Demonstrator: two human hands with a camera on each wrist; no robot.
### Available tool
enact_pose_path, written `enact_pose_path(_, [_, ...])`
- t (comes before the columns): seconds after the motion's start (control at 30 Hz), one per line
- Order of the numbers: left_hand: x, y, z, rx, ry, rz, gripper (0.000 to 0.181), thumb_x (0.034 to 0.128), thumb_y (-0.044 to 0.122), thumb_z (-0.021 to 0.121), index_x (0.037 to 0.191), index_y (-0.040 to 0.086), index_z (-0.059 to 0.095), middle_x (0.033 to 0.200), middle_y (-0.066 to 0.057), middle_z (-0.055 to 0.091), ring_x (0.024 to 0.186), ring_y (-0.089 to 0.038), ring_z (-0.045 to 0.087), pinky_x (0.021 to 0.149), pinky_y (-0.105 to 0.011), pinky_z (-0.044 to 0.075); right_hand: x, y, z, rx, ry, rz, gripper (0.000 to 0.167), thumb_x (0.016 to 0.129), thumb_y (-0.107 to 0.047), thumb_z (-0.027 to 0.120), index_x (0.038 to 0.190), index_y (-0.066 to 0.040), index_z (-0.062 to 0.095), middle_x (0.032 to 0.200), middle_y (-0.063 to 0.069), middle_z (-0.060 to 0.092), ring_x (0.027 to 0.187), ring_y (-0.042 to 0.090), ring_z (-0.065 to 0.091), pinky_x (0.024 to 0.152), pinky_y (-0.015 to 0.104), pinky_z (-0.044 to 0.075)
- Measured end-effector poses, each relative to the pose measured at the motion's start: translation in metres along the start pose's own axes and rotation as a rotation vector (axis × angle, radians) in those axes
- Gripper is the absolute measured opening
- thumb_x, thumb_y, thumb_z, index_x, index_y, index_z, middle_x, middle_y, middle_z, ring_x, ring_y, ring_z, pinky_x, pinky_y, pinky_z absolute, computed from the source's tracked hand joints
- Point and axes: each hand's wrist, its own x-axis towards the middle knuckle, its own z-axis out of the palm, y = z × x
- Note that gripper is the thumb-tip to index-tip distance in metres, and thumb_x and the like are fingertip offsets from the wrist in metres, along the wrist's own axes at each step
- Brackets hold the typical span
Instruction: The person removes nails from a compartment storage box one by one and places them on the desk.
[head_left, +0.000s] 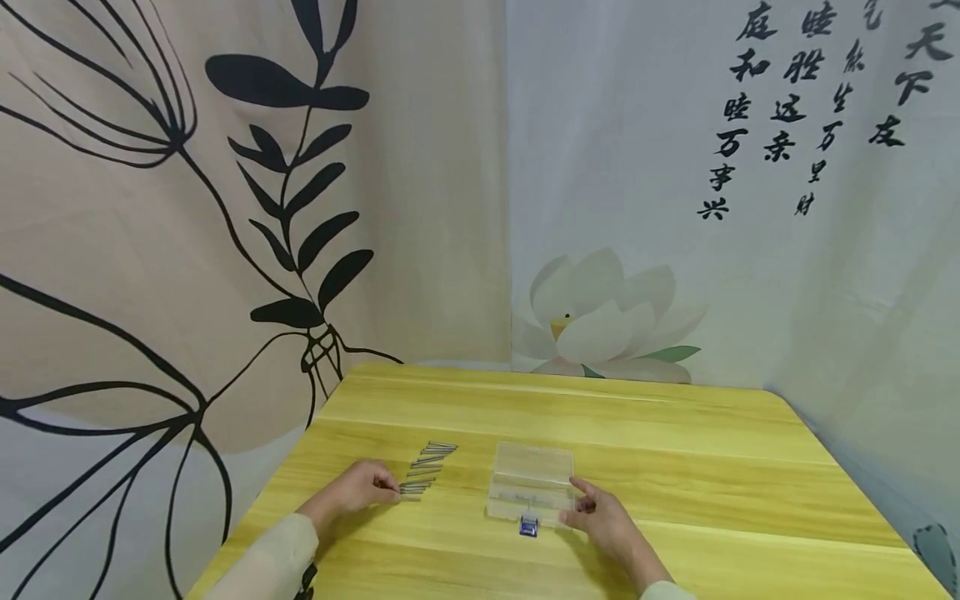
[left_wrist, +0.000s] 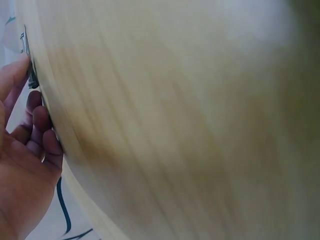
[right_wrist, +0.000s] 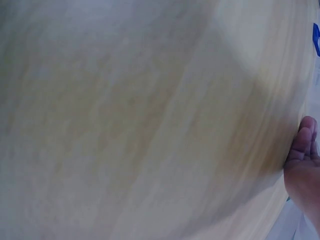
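Note:
On the left part of the table, several thin grey metal rods [head_left: 426, 470], like screws or nails, lie side by side in a slanting column. My left hand [head_left: 367, 486] is at the near end of this column, thumb and fingertips together on the end of a rod. In the left wrist view the left hand [left_wrist: 27, 165] shows curled fingers, with dark metal [left_wrist: 33, 80] by the thumb tip. A clear plastic box [head_left: 532, 463] with a blue latch [head_left: 528, 526] stands right of the rods. My right hand [head_left: 606, 521] grips its right side between thumb and fingers.
The wooden table [head_left: 720, 475] has rounded far corners. Behind it hangs a pale curtain [head_left: 435, 208] printed with dark plants, a flower and writing. The right wrist view shows mostly table surface, with the right hand [right_wrist: 302, 160] at its edge.

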Motion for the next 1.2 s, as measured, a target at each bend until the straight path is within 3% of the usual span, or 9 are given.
enact_pose_path(0.4, [-0.001,-0.001,-0.003,-0.039,-0.006,-0.019,0.005,0.0883,0.011,0.075,0.088,0.006,0.073,0.088,-0.002,0.062,0.073,-0.015,0.055,0.060,-0.028,0.048,0.003,0.002,0.001,0.000,0.005,-0.005,0.072,0.084,-0.010,0.077,0.146,0.005,0.042,0.100,0.011,0.055,0.091,0.024,0.050,0.076,0.035,0.047])
enact_pose_path(0.63, [0.004,0.001,-0.009,-0.019,-0.019,0.006,0.006,0.0907,0.012,0.073,0.090,0.005,0.074,0.089,-0.001,0.064,0.078,-0.016,0.058,0.065,-0.029,0.049,0.003,0.001,0.000,0.010,0.005,0.000,0.072,0.084,-0.009,0.077,0.146,0.004,0.042,0.100,0.012,0.054,0.090,0.024,0.051,0.075,0.036,0.048])
enact_pose_path(0.93, [0.016,0.022,-0.014,-0.019,0.004,0.013,0.012,0.0923,0.015,0.072,0.095,0.004,0.073,0.094,-0.002,0.066,0.082,-0.016,0.058,0.069,-0.032,0.049,0.005,0.004,-0.001,-0.016,0.004,0.000,0.072,0.085,-0.009,0.076,0.147,0.004,0.042,0.101,0.011,0.055,0.090,0.024,0.051,0.075,0.034,0.047])
enact_pose_path(1.2, [0.029,0.039,-0.009,-0.034,0.010,-0.015,0.014,0.0938,0.018,0.071,0.098,0.005,0.073,0.092,0.000,0.066,0.083,-0.019,0.060,0.071,-0.036,0.050,0.005,0.005,0.001,-0.012,0.008,0.003,0.071,0.085,-0.008,0.076,0.146,0.004,0.041,0.099,0.011,0.055,0.089,0.024,0.051,0.074,0.035,0.047])
